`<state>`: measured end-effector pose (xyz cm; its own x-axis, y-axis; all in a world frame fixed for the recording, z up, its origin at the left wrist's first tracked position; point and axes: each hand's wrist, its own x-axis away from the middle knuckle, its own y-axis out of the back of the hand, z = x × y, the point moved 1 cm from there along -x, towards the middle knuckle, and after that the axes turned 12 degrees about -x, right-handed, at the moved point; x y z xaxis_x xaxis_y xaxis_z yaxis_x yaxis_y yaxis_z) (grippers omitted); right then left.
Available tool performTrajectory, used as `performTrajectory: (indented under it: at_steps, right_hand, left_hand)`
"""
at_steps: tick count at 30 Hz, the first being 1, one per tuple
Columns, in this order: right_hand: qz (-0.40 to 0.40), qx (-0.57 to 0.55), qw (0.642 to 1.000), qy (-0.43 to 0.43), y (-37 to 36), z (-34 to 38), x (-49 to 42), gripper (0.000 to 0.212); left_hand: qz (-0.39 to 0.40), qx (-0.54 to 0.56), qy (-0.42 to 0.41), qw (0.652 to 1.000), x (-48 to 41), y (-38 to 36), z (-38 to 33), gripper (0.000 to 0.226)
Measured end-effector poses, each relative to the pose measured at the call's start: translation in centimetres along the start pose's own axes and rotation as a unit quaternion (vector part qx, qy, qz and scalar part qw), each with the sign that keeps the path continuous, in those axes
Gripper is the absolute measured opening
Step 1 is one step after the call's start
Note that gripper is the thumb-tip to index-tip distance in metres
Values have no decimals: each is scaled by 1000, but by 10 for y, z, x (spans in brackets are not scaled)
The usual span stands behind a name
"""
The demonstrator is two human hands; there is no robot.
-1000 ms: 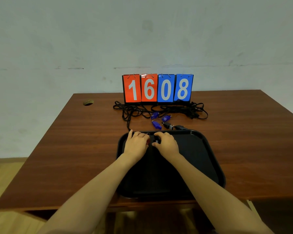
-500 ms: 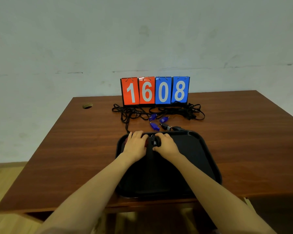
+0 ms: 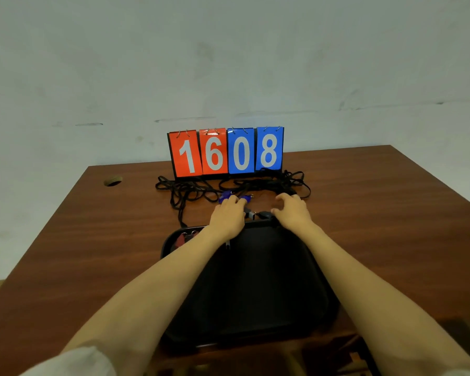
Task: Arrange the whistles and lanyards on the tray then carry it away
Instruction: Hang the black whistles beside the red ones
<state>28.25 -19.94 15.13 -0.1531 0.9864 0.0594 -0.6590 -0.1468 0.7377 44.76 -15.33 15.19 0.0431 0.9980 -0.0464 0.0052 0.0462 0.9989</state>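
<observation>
From my head camera, both my arms reach forward over the black tray (image 3: 255, 329), which lies on the brown table (image 3: 92, 240) close to its near edge. My left hand (image 3: 228, 215) lies palm down just past the far rim of the tray, its fingers stretched flat over the blue whistles (image 3: 246, 198); I cannot tell whether they pinch anything beneath. My right hand (image 3: 292, 211) hovers beside it, fingers curled and spread loosely, thumb near a black whistle (image 3: 265, 214) that rests on the table against the tray's far rim. That hand grips nothing I can see. A tangle of black lanyards (image 3: 190, 189) sprawls across the table between my hands and the score cards (image 3: 225, 151), which stand upright at the far edge showing 1608, two red and two blue. One cord trails from the tangle toward the tray's far left corner. In that corner, something red with small metal rings (image 3: 183, 238) lies on the tray, partly hidden by my left forearm.
</observation>
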Motion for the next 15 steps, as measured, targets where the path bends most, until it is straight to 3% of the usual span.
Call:
performTrajectory:
  at_steps: [9,15]
  right_hand:
    - [101,1,994,-28,-29,-7,-46,36]
    - [17,6,998,-59,-24,-27,-61,32]
  left_hand:
    - [26,-76,-22,996,-45,-25,-1,42]
    - [1,-71,-15,997,-55,-33,0,40]
